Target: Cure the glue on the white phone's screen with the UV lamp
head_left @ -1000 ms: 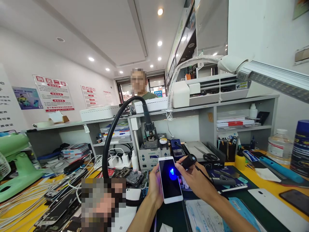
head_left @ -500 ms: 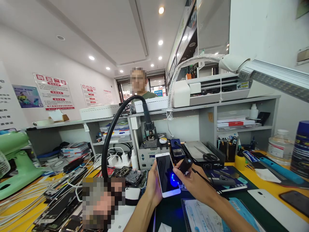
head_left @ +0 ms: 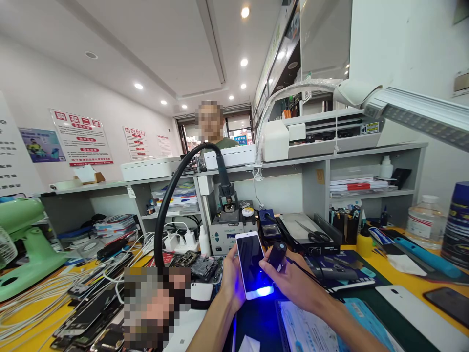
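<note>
Blue glow (head_left: 264, 292) now at phone's (head_left: 252, 266) lower edge; right hand (head_left: 284, 276) grips black lamp (head_left: 277, 255).

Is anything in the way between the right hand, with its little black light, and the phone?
Nothing visible is. The right hand holds the black light by the right edge of the white phone, and blue light falls on the phone's lower end. The left hand grips the opposite edge, outside that path.

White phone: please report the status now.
Left hand holds white phone. Right hand grips black lamp, blue light on phone's lower end. Nothing seen blocking the beam.
</note>
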Demonstrator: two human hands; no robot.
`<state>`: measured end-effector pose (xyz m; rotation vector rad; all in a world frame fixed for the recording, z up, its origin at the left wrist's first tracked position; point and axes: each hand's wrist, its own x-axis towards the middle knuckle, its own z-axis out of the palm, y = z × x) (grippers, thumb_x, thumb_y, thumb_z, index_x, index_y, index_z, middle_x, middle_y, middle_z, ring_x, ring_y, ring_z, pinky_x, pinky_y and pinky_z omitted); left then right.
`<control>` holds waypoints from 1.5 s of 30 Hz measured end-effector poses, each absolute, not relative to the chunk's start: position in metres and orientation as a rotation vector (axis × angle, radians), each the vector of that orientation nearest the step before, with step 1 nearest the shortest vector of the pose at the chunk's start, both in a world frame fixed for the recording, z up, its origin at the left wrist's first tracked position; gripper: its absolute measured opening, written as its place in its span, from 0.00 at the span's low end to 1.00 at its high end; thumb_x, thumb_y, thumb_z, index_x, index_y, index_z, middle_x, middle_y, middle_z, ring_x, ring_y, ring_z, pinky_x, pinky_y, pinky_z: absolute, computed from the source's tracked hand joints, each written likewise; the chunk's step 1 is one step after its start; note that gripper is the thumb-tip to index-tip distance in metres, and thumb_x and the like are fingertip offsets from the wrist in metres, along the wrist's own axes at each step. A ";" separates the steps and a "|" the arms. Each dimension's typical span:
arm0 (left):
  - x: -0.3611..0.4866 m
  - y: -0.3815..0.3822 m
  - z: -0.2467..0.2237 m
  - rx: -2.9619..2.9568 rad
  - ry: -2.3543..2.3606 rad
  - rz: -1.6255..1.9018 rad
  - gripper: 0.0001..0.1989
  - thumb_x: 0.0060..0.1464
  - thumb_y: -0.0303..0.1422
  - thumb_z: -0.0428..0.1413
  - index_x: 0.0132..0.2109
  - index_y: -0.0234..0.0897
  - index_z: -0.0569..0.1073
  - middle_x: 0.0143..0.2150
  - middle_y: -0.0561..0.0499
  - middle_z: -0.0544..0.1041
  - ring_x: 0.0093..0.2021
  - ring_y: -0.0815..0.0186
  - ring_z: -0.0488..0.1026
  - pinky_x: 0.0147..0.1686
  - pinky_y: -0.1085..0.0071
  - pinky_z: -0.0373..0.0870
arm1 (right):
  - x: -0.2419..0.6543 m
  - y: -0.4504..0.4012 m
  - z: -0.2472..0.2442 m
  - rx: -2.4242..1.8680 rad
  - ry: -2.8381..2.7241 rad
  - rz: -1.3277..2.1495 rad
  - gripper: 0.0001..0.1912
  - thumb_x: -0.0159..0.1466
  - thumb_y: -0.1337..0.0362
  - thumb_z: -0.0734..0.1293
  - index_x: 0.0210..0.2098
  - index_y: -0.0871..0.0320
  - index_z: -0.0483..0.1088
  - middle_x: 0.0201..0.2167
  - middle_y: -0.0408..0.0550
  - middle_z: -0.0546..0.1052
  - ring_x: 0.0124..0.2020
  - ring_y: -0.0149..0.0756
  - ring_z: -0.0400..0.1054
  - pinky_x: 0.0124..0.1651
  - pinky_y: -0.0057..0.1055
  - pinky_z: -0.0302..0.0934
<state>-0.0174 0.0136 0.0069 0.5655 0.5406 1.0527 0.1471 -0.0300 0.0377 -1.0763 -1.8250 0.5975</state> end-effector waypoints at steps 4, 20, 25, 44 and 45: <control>-0.018 0.013 0.008 0.598 0.591 1.051 0.28 0.60 0.52 0.51 0.44 0.29 0.80 0.36 0.39 0.82 0.39 0.50 0.80 0.44 0.57 0.73 | 0.143 -0.032 0.036 -1.026 -1.822 0.669 0.15 0.70 0.52 0.62 0.36 0.55 0.72 0.33 0.44 0.76 0.35 0.38 0.70 0.39 0.32 0.65; -0.015 0.014 0.006 0.526 0.600 1.129 0.21 0.60 0.44 0.54 0.46 0.29 0.79 0.38 0.40 0.82 0.43 0.50 0.79 0.50 0.57 0.71 | 0.137 -0.039 0.040 -1.056 -1.739 0.687 0.15 0.68 0.48 0.64 0.42 0.52 0.72 0.41 0.47 0.79 0.45 0.45 0.73 0.48 0.37 0.66; -0.009 0.010 0.007 0.508 0.467 1.163 0.20 0.60 0.40 0.54 0.51 0.29 0.77 0.41 0.40 0.82 0.44 0.50 0.79 0.52 0.55 0.70 | 0.139 -0.035 0.039 -1.030 -1.630 0.619 0.15 0.66 0.48 0.65 0.43 0.50 0.74 0.42 0.47 0.79 0.45 0.46 0.74 0.50 0.39 0.68; -0.009 0.009 0.000 0.579 0.450 1.053 0.19 0.60 0.41 0.54 0.47 0.30 0.79 0.39 0.39 0.82 0.42 0.51 0.79 0.50 0.56 0.71 | 0.147 -0.030 0.042 -1.143 -1.433 0.590 0.19 0.64 0.46 0.66 0.47 0.50 0.75 0.31 0.45 0.81 0.30 0.45 0.76 0.36 0.39 0.73; -0.009 0.009 0.001 0.574 0.451 1.055 0.19 0.60 0.41 0.53 0.47 0.30 0.79 0.38 0.39 0.82 0.42 0.51 0.79 0.49 0.56 0.71 | 0.146 -0.031 0.044 -1.167 -1.411 0.613 0.20 0.64 0.46 0.66 0.47 0.51 0.75 0.28 0.45 0.80 0.26 0.44 0.75 0.33 0.38 0.72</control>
